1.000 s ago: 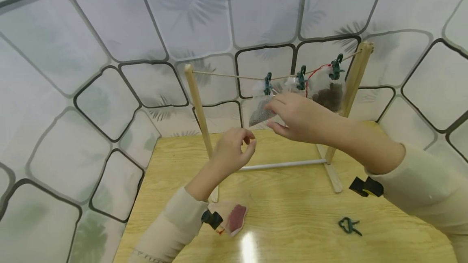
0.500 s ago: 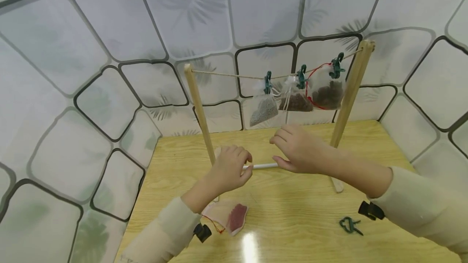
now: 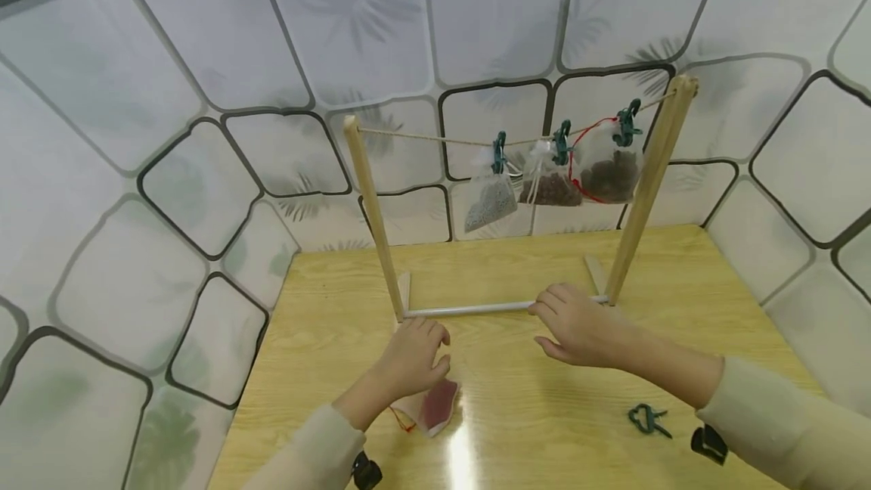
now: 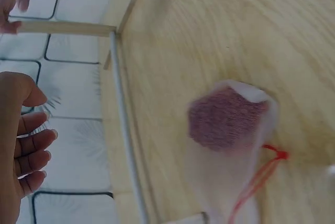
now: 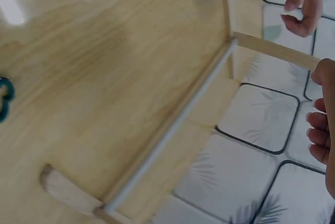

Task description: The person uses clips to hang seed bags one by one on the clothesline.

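Observation:
My left hand (image 3: 411, 358) hovers with loosely bent fingers and holds nothing. Below it on the table lies a sheer drawstring pouch (image 4: 227, 119) with dark red grains and a red cord. My right hand (image 3: 578, 327), also holding nothing, is over the table in front of the rack's white rod (image 3: 469, 311). A loose green clip (image 3: 649, 420) lies at the front right. On the rack's string (image 3: 422, 137), green clips hold a pouch of grey grains (image 3: 491, 204), a pouch of reddish-brown contents (image 3: 554, 191) and a pouch of dark pieces (image 3: 612, 178).
The rack's wooden posts (image 3: 373, 218) stand at both sides of the string, with flat feet on the wooden table (image 3: 531, 414). Patterned cloth walls (image 3: 272, 59) enclose the table at the back and sides.
My right hand has come down from the hanging grey-grain pouch to above the table. The left hand has sunk towards the pouch on the table. The hanging pouches stay in place.

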{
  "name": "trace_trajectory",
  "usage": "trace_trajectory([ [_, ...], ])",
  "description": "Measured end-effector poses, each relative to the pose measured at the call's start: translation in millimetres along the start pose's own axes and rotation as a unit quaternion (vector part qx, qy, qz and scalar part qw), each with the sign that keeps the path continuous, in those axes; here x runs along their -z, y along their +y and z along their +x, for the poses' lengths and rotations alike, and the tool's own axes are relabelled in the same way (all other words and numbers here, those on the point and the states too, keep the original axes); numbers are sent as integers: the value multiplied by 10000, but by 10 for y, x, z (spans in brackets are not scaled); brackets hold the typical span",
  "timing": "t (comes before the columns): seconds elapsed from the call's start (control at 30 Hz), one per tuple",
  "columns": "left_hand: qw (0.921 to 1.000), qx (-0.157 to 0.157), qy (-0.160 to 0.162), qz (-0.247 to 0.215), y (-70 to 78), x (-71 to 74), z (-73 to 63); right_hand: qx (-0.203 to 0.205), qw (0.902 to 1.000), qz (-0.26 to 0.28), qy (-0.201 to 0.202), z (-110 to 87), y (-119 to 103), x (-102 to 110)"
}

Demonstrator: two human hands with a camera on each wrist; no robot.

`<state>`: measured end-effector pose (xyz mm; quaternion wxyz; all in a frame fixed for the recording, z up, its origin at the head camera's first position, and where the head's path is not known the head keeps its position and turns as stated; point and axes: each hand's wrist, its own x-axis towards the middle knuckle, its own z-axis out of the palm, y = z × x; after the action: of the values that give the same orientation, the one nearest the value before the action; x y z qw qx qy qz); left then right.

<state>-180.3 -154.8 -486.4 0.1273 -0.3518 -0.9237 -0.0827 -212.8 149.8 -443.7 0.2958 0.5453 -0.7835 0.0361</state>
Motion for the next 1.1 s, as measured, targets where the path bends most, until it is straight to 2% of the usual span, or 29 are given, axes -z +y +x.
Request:
trace_trajectory([
  [0.13,9981,490,-289,-223,-64,-102,-155,-47,10000,-31,-43,-166,-62,-86],
  [0.23,9931,957,-558,-374,-132,-171,-290,-128,9999,52,-100,-300,-94,-141],
  [0.3,9899,1168,-610,-517,-184,-226,-380,-178,9996,35,-218,-396,-109,-170],
  [0.57,9863,1450,-243,-747,-324,-445,-730,-335,9955,-80,-880,-722,-221,-226],
  [0.7,9806,1856,-203,-599,-374,-523,-867,-493,9880,-108,-1462,-912,-257,-206],
  [0.9,9667,2435,-675,-400,-449,-535,-1011,-606,9737,-108,-2194,-1311,-208,-190],
  [1.03,9577,2644,-1069,-383,-486,-513,-1057,-616,9703,213,-2330,-1579,-160,-177],
  [1.1,9524,2734,-1288,-405,-499,-505,-1065,-726,9635,518,-2523,-1700,-139,-161],
])
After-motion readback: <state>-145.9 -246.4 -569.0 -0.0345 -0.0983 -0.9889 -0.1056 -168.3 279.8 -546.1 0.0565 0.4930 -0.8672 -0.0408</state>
